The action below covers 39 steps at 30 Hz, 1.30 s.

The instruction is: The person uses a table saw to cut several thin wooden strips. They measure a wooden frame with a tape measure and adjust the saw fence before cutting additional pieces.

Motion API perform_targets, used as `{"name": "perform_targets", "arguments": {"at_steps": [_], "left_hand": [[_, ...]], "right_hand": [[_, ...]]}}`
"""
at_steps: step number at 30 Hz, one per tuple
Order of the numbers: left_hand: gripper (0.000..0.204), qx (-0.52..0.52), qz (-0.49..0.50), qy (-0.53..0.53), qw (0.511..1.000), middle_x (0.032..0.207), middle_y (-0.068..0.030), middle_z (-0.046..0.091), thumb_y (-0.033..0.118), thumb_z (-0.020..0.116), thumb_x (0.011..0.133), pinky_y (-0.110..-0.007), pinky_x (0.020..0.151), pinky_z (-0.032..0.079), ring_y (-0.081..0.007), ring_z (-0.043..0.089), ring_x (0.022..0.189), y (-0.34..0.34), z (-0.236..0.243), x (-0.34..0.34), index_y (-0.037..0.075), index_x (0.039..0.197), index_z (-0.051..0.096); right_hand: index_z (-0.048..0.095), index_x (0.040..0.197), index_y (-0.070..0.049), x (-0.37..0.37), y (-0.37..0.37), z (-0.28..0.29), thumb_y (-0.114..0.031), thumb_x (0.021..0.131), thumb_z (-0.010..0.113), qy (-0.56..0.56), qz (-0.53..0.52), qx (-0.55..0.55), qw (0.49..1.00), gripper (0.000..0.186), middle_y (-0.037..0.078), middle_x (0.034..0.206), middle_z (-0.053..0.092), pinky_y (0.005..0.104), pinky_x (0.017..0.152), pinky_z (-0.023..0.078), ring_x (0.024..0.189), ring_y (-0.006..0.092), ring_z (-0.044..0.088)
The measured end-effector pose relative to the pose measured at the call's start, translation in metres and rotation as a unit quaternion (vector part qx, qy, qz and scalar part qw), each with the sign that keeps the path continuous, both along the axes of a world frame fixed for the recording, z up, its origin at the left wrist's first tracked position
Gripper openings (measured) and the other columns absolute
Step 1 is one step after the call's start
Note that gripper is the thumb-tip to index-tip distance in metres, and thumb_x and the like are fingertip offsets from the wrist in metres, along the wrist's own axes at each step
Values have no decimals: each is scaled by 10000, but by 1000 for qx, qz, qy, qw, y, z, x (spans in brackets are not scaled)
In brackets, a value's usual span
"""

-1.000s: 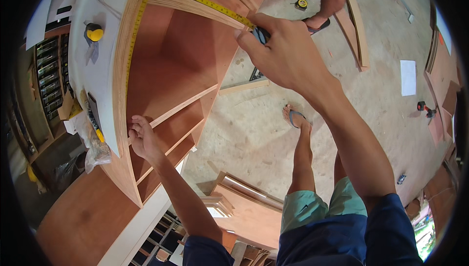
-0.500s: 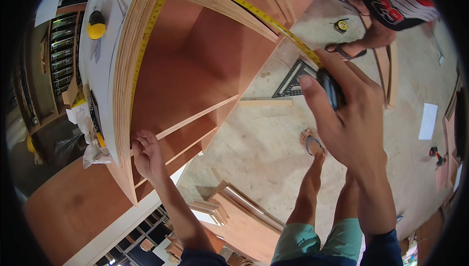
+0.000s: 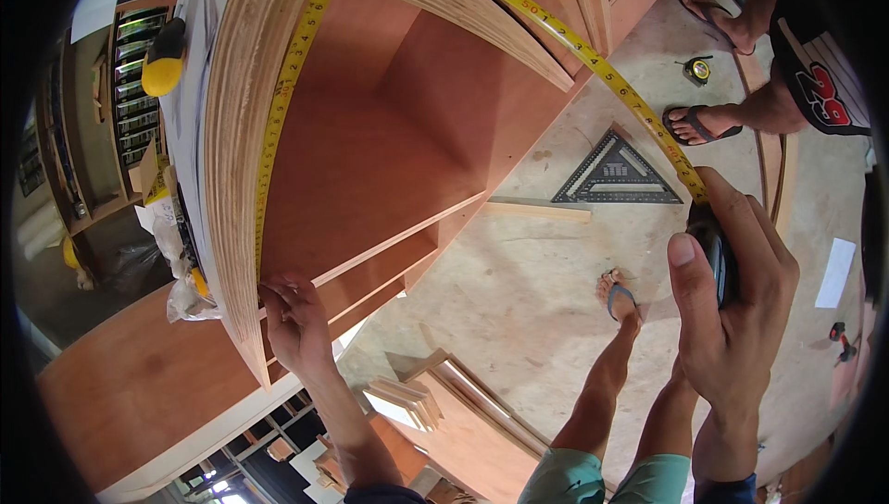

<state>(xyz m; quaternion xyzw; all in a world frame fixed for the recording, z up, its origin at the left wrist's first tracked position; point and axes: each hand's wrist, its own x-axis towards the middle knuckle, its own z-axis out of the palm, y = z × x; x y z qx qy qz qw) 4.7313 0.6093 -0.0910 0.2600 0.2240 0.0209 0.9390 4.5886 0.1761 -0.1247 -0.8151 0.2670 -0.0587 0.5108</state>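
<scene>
Tape measure [image 3: 594,62] spans wooden cabinet [image 3: 370,152]
Right hand [image 3: 745,286] grasps its case [image 3: 709,243]; left hand [image 3: 298,326] curls beside the strip [image 3: 268,150], grip unclear.

So the right hand [image 3: 755,296] covers a good chunk of the case [image 3: 709,237]. The tape [image 3: 602,67] loses its end at the left hand's [image 3: 301,328] curled fingers, can't tell if they're pinching it. Top edge chops off the tape's bend, plus the cabinet's [image 3: 389,143] far end. Co-worker [image 3: 773,106]: cropped to legs and shorts. Red tool [image 3: 839,333]? Too tiny to ID.
</scene>
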Motion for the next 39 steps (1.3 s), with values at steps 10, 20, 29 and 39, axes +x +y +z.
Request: {"name": "perform_targets", "arguments": {"at_steps": [10, 20, 29, 39], "left_hand": [[192, -20, -28, -12, 999, 1093, -113, 745, 141, 598, 1094, -480, 1121, 480, -262, 654, 1104, 4, -7, -3, 19, 1085, 746], [180, -30, 2, -9, 1000, 1081, -111, 752, 126, 609, 1086, -465, 1108, 474, -250, 667, 1072, 5, -7, -1, 24, 1048, 753], [143, -13, -5, -3, 1000, 1103, -99, 745, 95, 618, 1078, -464, 1108, 490, -244, 681, 1108, 7, -9, -6, 24, 1084, 741], [209, 87, -296, -39, 950, 1220, -106, 719, 134, 538, 1130, -437, 1195, 475, -222, 663, 1205, 49, -65, -63, 21, 1275, 637]], "right_hand": [[671, 1293, 120, 0, 2, -1, -347, 993, 692, 19, -7, -16, 1000, 556, 198, 958, 680, 349, 732, 492, 812, 239, 618], [683, 1268, 125, -2, -2, 1, -363, 986, 687, 8, -17, -23, 1000, 563, 218, 945, 690, 359, 735, 506, 806, 247, 641], [711, 1183, 102, -8, -10, -1, -166, 945, 734, -41, -62, -41, 996, 359, 182, 801, 653, 362, 603, 470, 637, 246, 615], [697, 1215, 9, -270, -45, 43, -171, 932, 731, 145, -81, -31, 986, 337, 201, 856, 648, 453, 692, 518, 739, 388, 639]]}}
